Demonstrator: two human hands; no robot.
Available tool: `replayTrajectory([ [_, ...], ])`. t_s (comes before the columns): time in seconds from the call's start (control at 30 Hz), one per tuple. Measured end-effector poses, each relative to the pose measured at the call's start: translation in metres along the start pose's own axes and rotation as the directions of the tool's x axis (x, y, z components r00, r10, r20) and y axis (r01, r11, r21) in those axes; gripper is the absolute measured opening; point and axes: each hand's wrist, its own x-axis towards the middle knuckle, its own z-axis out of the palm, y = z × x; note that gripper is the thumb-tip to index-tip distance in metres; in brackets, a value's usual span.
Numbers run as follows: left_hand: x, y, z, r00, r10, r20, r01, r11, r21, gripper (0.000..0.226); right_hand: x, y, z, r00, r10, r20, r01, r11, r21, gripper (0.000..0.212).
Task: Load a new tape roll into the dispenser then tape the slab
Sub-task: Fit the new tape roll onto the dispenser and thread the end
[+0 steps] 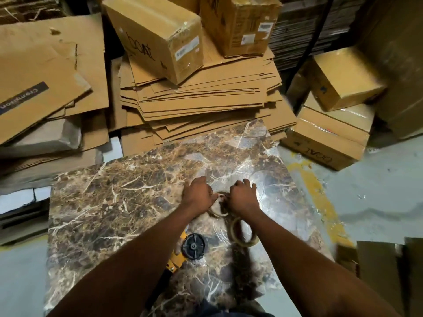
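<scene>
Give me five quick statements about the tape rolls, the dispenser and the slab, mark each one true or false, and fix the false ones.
1. Both hands are on one tape roll. True: left hand and right hand hold it together.
2. The dispenser already carries a roll. False: its black hub is bare.
3. A second tape roll lies on the slab. True.
4. The dispenser rests on the flattened cardboard stack. False: it lies on the slab, under the left forearm.
5. The slab is plain white. False: it is brown, veined marble pattern.
</scene>
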Motion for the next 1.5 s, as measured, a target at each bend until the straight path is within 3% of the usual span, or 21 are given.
replayTrajectory([
  [0.27, -0.003, -0.009, 0.009, 1.000, 0.022, 0.006, -0.022, 0.996, -0.086, 0.038, -0.010, 0.001, 0.016, 0.999, -0.021, -0.042, 0.024, 0.998, 0.055, 0.052],
  [0.5, -0.041, -0.043, 0.010, 0.993, 0.081, -0.081, -0.083, 0.996, -0.015, 0.023, -0.042, 0.014, 0.018, 0.987, -0.042, -0.156, 0.073, 0.978, 0.195, 0.035],
  [0.7, -0.081, -0.043, 0.038, 0.982, 0.096, -0.165, -0.082, 0.993, 0.088, 0.035, -0.081, 0.043, 0.032, 0.997, 0.007, -0.075, -0.005, 1.000, 0.024, 0.021],
  [0.93, -0.096, 0.035, 0.075, 0.984, 0.043, -0.172, -0.024, 0.993, 0.116, 0.059, -0.099, 0.043, 0.043, 0.977, 0.112, -0.179, -0.111, 0.994, 0.014, 0.022],
  [1.07, -0.090, 0.063, 0.092, 0.992, -0.062, -0.112, 0.076, 0.990, 0.120, 0.050, -0.100, 0.050, 0.041, 0.974, 0.127, -0.186, -0.106, 0.987, 0.121, 0.017],
  [1.17, -0.083, 0.061, 0.094, 0.989, -0.105, -0.106, 0.114, 0.990, 0.085, 0.038, -0.097, 0.059, 0.032, 0.989, 0.093, -0.116, -0.061, 0.967, 0.248, 0.015],
  [1.33, -0.078, 0.045, 0.071, 0.995, -0.091, -0.031, 0.092, 0.995, 0.036, 0.035, -0.100, 0.057, 0.017, 0.989, 0.064, -0.135, -0.005, 0.918, 0.398, 0.011],
  [1.5, -0.094, 0.016, 0.037, 0.997, -0.046, -0.056, 0.048, 0.999, 0.025, 0.038, -0.106, 0.040, 0.000, 0.993, 0.026, -0.111, 0.036, 0.850, 0.525, 0.013],
])
